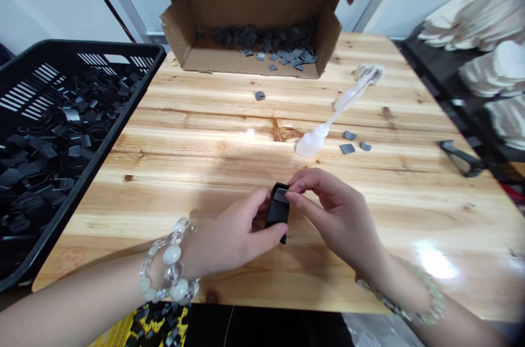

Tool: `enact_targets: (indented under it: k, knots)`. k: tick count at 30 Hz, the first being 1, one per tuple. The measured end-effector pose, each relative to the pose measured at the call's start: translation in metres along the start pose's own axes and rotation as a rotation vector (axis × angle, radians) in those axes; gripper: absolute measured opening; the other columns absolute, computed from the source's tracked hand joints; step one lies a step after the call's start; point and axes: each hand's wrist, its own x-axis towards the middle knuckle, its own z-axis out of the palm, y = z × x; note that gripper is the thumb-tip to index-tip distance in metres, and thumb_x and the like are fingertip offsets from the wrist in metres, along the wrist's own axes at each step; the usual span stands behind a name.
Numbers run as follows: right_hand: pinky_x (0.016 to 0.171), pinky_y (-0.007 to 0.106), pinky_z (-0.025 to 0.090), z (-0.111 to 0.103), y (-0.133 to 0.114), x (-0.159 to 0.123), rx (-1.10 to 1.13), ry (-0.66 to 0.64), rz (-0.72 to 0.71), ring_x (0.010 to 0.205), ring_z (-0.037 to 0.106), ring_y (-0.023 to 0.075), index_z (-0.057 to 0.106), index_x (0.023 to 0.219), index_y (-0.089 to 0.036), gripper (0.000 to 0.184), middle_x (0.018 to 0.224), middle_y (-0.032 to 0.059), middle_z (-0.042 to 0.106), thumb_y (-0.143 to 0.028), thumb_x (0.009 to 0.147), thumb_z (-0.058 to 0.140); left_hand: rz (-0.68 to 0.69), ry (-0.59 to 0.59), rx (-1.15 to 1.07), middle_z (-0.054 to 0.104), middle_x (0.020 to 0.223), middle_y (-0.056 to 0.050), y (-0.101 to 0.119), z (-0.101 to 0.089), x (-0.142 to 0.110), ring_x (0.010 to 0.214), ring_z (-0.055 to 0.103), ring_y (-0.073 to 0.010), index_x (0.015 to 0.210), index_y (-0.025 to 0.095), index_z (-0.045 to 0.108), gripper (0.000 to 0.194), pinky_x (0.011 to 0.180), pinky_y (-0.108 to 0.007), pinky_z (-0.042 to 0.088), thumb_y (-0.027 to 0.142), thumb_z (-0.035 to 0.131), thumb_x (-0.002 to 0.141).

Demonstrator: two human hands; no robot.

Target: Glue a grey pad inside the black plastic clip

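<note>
My left hand [256,229] grips a small black plastic part [278,217] by its sides, just above the wooden table. At the upper end of that part lies a small grey pad [281,196]. The thumb and forefinger of my right hand [328,202] pinch this pad at its right edge, against the part. Beyond my hands, a white translucent squeeze bottle [314,140] rests on its side. Several loose grey pads [347,148] lie to the right of it, and one more grey piece [260,96] sits farther back.
An open cardboard box [250,64] with many grey pads stands at the back. On the left, a black crate [153,70] holds many black parts. A black curved part [461,158] lies at the right edge, near stacked white pieces [492,70]. Below is a yellow basket [110,333].
</note>
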Motion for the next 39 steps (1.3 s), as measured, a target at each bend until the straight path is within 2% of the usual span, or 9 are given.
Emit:
enact_targets:
  k: [14, 19, 24, 28, 39]
  knots:
    - [0.081, 0.031, 0.049, 0.001, 0.004, -0.001, -0.174, 0.048, -0.152, 0.09, 0.061, 0.0154, 0.06, 0.083, -0.021, 0.011, 0.09, 0.0022, 0.063, -0.011, 0.081, 0.065, 0.012, 0.009, 0.061, 0.06, 0.101, -0.001, 0.001, 0.0, -0.001, 0.09, 0.061, -0.0152, 0.111, 0.024, 0.049, 0.023, 0.081, -0.031, 0.051, 0.029, 0.055, 0.089]
    - [0.082, 0.035, 0.052, 0.002, 0.004, -0.001, -0.087, 0.048, -0.004, 0.088, 0.062, 0.0171, 0.055, 0.086, -0.022, 0.013, 0.091, 0.0026, 0.064, -0.018, 0.08, 0.067, 0.012, 0.055, 0.193, 0.063, 0.101, -0.005, 0.003, 0.0, -0.003, 0.09, 0.061, -0.019, 0.115, 0.022, 0.051, 0.03, 0.079, -0.033, 0.052, 0.032, 0.056, 0.088]
    - [0.079, 0.036, 0.055, -0.002, 0.002, 0.001, -0.04, -0.008, 0.161, 0.084, 0.067, 0.0192, 0.063, 0.092, -0.021, 0.017, 0.088, 0.0044, 0.07, -0.027, 0.078, 0.07, 0.043, 0.062, 0.285, 0.063, 0.098, -0.005, 0.005, 0.0, -0.004, 0.087, 0.061, -0.019, 0.114, 0.022, 0.053, 0.028, 0.074, -0.032, 0.052, 0.032, 0.055, 0.087]
    - [0.077, 0.035, 0.055, -0.004, -0.002, 0.001, -0.105, -0.03, 0.169, 0.079, 0.067, 0.0187, 0.069, 0.084, -0.022, 0.011, 0.081, 0.0025, 0.072, -0.031, 0.078, 0.07, 0.049, 0.068, 0.366, 0.063, 0.098, -0.005, 0.006, 0.001, -0.004, 0.086, 0.061, -0.0185, 0.112, 0.022, 0.052, 0.026, 0.074, -0.032, 0.052, 0.03, 0.054, 0.087]
    - [0.073, 0.032, 0.054, -0.008, -0.005, 0.001, -0.177, -0.056, 0.128, 0.077, 0.067, 0.0182, 0.069, 0.082, -0.023, 0.005, 0.079, 0.0012, 0.072, -0.027, 0.079, 0.069, 0.03, 0.051, 0.458, 0.061, 0.096, -0.001, 0.004, 0.003, -0.003, 0.083, 0.059, -0.0168, 0.11, 0.025, 0.047, 0.022, 0.074, -0.032, 0.051, 0.032, 0.051, 0.09]
